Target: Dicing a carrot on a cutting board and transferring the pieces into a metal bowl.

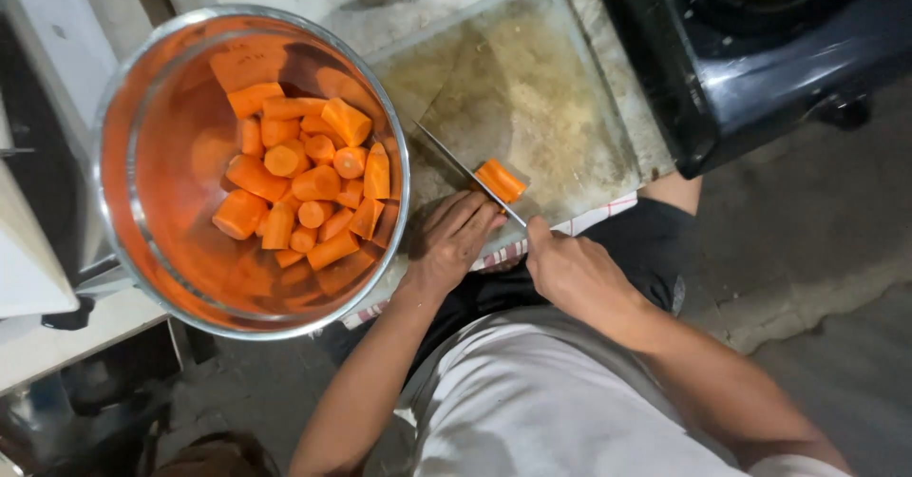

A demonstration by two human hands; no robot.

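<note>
At centre frame, our right hand grips a thin steel knife across the orange carrot piece; our left hand rests flat on the worn cutting board, fingers loosely together.

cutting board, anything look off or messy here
Nothing is spilled. The cutting board is stained and scuffed with wear, and its near edge overhangs the counter above the person's lap. One carrot piece sits under the knife; the rest are in the steel bowl.
</note>
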